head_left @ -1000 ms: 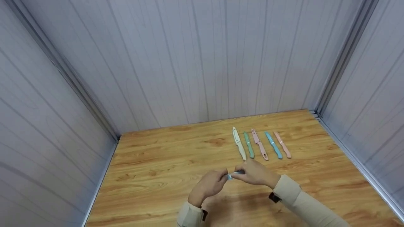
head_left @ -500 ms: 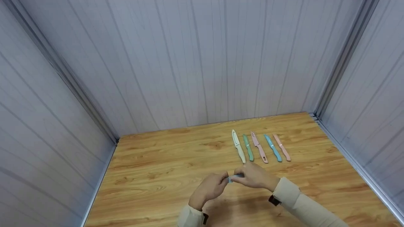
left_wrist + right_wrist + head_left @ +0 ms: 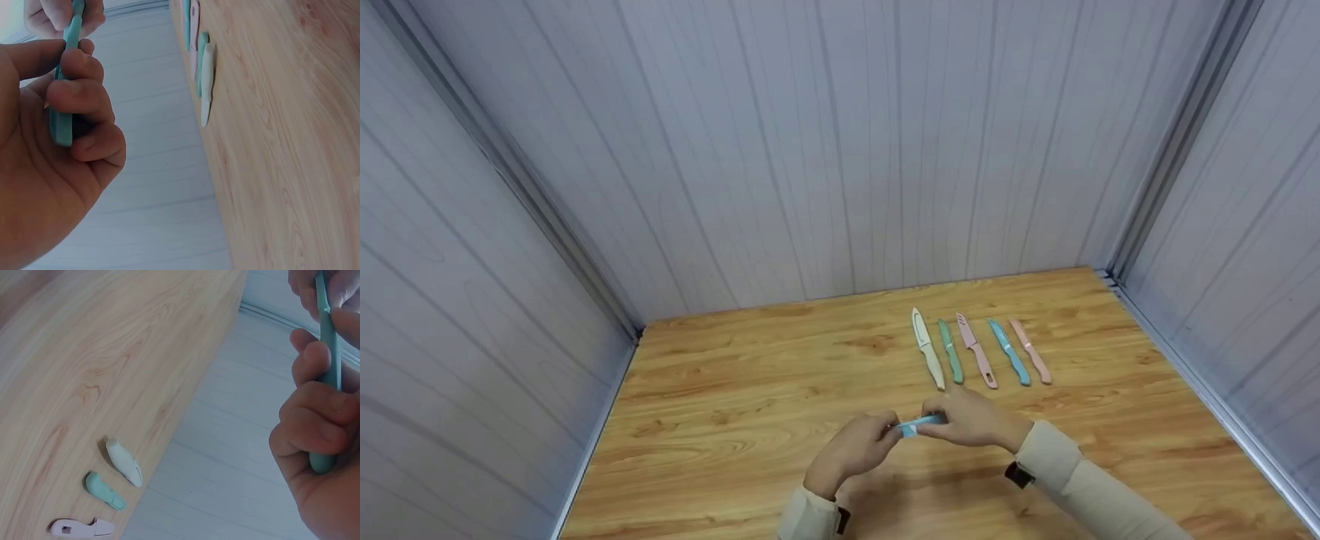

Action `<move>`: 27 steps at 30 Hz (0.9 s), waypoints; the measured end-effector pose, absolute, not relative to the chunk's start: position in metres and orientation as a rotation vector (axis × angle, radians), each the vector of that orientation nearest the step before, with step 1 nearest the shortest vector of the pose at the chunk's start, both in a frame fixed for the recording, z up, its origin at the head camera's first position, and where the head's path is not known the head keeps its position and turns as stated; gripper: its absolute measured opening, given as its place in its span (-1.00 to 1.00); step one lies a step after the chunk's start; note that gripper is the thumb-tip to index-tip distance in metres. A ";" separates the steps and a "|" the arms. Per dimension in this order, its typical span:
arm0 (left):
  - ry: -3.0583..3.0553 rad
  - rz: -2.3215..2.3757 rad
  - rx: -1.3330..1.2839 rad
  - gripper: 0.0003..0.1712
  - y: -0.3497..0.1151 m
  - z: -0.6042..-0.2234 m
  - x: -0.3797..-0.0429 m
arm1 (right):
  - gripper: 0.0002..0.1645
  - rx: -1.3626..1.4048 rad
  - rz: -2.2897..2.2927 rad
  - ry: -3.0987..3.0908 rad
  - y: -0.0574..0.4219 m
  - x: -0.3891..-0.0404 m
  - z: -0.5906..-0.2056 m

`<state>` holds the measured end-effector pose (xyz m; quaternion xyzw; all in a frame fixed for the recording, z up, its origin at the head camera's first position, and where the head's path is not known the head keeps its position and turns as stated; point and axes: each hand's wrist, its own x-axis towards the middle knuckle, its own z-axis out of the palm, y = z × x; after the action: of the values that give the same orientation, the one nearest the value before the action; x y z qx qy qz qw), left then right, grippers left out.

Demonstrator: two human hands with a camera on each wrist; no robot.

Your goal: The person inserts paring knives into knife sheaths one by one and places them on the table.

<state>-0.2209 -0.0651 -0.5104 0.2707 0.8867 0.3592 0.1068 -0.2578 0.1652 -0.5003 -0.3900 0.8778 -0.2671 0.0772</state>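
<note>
Low in the middle of the head view, both hands hold one light blue knife [image 3: 913, 427] above the table. My left hand [image 3: 855, 451] has its fingers curled round the sheathed blade end, seen close up as a blue-green sheath [image 3: 62, 130] in the left wrist view. Its handle [image 3: 323, 460] lies in the curled fingers of my right hand [image 3: 975, 420], rounded end near the palm. A short stretch of knife shows between the hands; the fingers hide the rest. Just beyond the right hand lies a white knife [image 3: 928, 352], handle toward me.
Right of the white knife, in a row on the wooden table [image 3: 720, 375], lie a green knife [image 3: 952, 352], a mauve knife [image 3: 979, 356], a blue knife [image 3: 1009, 353] and a pink knife [image 3: 1031, 352]. Pale panel walls [image 3: 840, 150] stand behind and at both sides.
The hands have drawn slightly apart, the right one shifting a little to the right, and more of the blue knife shows between them. The knives in the row lie as before.
</note>
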 end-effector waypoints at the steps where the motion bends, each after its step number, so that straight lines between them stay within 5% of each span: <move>1: 2.608 1.058 0.787 -0.76 -0.067 -0.511 -0.221 | -0.63 -1.161 -0.801 2.630 0.167 -0.258 -0.500; 13: 2.643 1.068 0.790 -0.71 -0.084 -0.515 -0.223 | -0.66 -1.057 -0.869 2.703 0.199 -0.267 -0.501; 27: 2.677 1.021 0.723 -0.68 -0.115 -0.518 -0.230 | -0.82 -0.625 -0.928 2.866 0.253 -0.302 -0.516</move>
<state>-0.2300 -0.1149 -0.5184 0.2435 0.9020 0.3442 0.0934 -0.3018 0.2532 -0.5165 -0.2032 0.9310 -0.3016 0.0322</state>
